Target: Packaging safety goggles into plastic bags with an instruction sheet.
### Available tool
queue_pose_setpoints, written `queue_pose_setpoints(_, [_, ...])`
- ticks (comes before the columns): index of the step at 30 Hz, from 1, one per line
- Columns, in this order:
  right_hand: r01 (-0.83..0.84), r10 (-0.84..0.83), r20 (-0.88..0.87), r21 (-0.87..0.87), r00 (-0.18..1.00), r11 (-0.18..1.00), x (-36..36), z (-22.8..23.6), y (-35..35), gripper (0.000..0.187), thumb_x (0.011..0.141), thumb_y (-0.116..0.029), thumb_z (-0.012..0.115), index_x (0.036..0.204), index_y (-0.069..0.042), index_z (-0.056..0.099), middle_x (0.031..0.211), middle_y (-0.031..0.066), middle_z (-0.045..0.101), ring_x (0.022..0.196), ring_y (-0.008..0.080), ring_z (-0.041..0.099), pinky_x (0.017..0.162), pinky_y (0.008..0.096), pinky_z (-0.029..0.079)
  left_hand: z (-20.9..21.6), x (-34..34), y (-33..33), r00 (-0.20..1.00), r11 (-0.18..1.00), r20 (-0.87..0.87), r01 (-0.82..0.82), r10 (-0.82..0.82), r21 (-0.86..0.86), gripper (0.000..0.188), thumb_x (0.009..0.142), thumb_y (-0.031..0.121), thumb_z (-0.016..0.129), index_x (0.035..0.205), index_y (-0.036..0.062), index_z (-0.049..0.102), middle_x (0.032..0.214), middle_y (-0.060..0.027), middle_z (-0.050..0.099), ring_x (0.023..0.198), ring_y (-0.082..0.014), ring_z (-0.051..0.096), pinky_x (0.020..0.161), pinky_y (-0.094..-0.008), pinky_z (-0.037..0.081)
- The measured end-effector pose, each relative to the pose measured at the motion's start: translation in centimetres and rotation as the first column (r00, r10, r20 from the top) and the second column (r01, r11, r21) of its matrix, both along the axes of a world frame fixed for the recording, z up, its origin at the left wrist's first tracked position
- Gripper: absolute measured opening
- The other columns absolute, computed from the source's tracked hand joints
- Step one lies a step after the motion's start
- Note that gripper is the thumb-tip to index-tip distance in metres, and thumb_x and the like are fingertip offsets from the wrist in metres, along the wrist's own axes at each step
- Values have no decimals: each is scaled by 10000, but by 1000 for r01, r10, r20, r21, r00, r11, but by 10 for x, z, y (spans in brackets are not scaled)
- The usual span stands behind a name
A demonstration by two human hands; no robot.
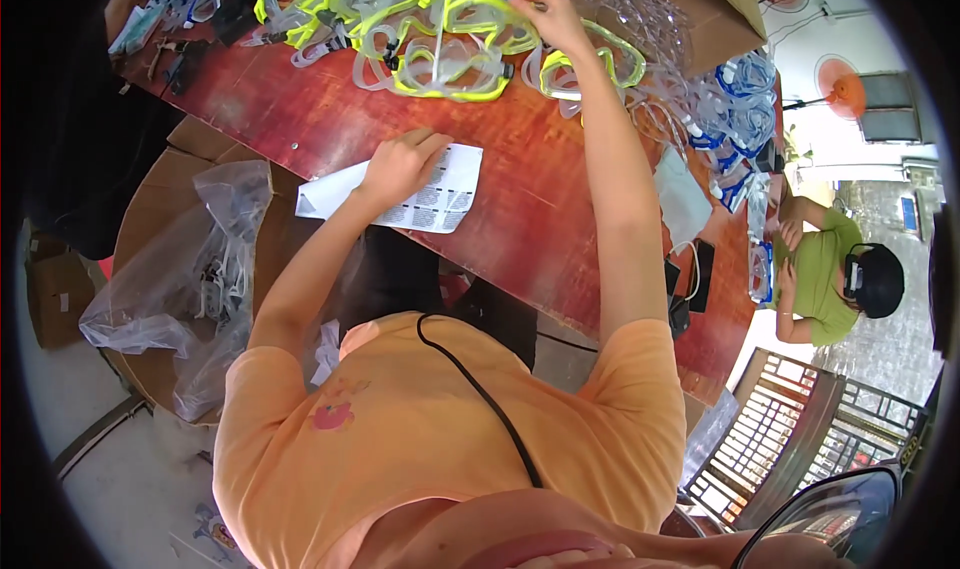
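Note:
My left hand lies on a white printed paper sheet at the table's near edge. Its fingers are curled together over the sheet, and the thumb is hidden. Stretched far forward, my right hand has its fingers closed at the edge of a yellow-framed diving mask in the pile. In front of the sheet sits another yellow and clear mask. A further yellow mask lies under my right forearm, partly covered by it.
Clear straps and blue masks cover the table's far right. A cardboard box holding plastic bags stands at the left. Across the right end, a person in green works at the red table. A fan stands beyond.

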State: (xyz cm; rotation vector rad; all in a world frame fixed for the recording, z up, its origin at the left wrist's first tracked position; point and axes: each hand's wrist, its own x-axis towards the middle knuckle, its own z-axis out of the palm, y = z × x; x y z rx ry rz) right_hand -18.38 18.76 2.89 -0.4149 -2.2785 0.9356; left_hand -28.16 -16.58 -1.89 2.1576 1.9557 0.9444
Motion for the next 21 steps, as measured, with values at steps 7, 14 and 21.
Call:
queue_pose_setpoints(7, [-235,-151,-561,-556,814,797,-52,81,38,107,1012,-151,520,1071,-85,580,952,30,625,865,142,593,759,282,480,-12,-18,18,998,992,33,-61,58,107,184,863,90,628,1045,68,646,917,-106,641,775,-324,654,645,-427,538])
queue_pose_setpoints(14, [-733,-401,-797,-588,452,342,-52,154,76,252,1001,-131,383,1053,-54,618,939,126,636,855,278,626,785,419,542,-5,-22,7,996,992,44,-85,81,94,164,866,83,623,1026,58,649,936,-115,656,799,-343,655,669,-436,537])
queue_pose_setpoints(21, [397,-394,-73,42,916,917,75,210,76,280,931,-76,400,1003,18,654,860,139,685,741,255,668,702,368,573,4,-9,8,996,994,27,-87,86,59,121,873,91,607,978,47,647,906,-134,643,788,-340,649,674,-447,516])
